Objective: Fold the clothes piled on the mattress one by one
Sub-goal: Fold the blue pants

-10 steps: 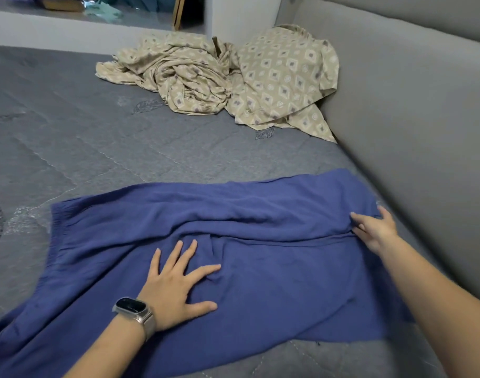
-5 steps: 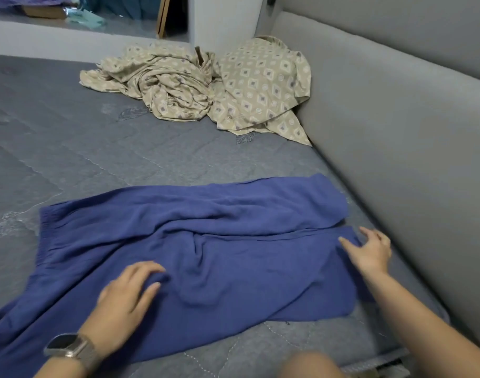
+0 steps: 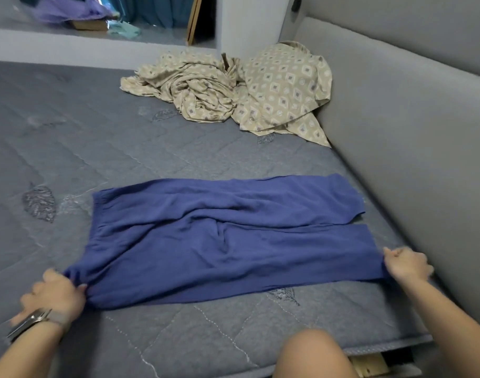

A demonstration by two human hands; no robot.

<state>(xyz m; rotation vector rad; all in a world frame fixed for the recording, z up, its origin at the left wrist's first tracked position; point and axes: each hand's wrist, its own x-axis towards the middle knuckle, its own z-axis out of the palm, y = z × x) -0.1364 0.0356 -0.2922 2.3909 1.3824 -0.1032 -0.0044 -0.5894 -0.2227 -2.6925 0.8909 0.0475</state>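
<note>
Both hands have slid off the flat of the cloth and out to its near corners since a second ago, when my left palm lay spread on the middle. Now my left hand (image 3: 56, 294) has its fingers curled round the bunched near-left corner of the blue shorts (image 3: 228, 236), at the waistband end, and my right hand (image 3: 406, 264) pinches the near-right corner, at the leg hem. The garment lies directly ahead of me on the grey mattress (image 3: 97, 137), stretched taut between the two grips. Its long axis runs left to right across my view, waistband pointing left, the two leg ends pointing right toward the padded headboard (image 3: 413, 137). Each hand sits equally close to its own corner, so I judge the coming fold carries this near edge away from me over the far edge. Well beyond, the patterned beige clothes (image 3: 233, 88) wait in a heap.
</note>
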